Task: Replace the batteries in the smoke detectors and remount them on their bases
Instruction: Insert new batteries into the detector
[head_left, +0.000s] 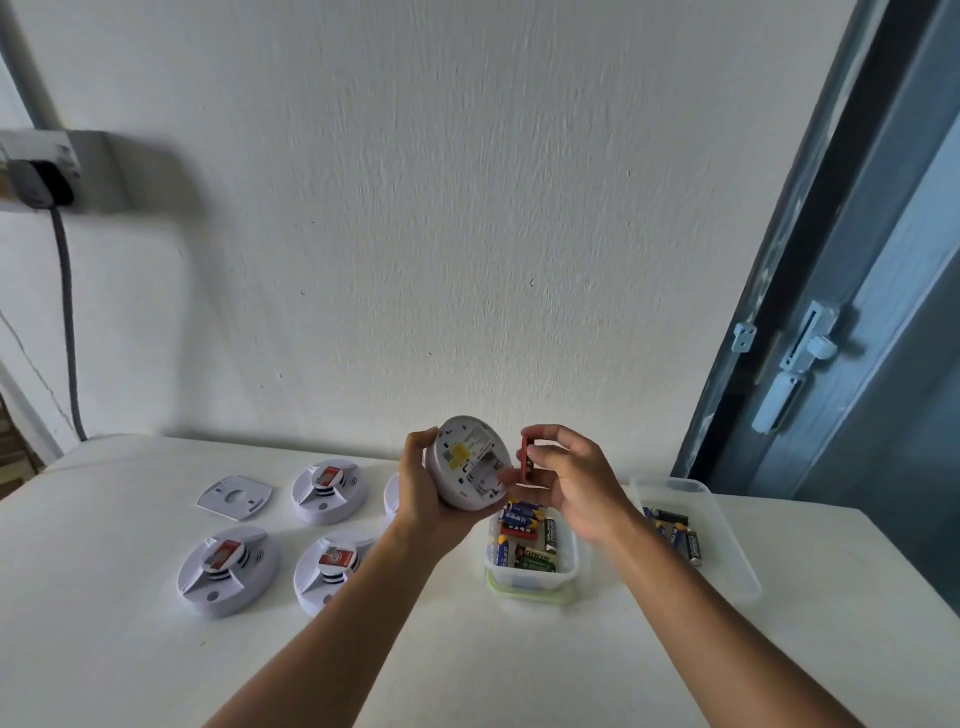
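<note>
So I had the smoke detector (470, 462) up in the middle of the frame, back side facing me, my left hand (423, 486) wrapped around its left edge. My right hand (563, 475) was pinching a red battery (525, 460) just beside the open battery slot. Below sat a clear tub (530, 571) of mixed batteries, and a second tub (727, 545) at lower right held a few more. Three detectors (228, 569) and a mounting plate (235, 497) lay on the bench (130, 649) at lower left.
</note>
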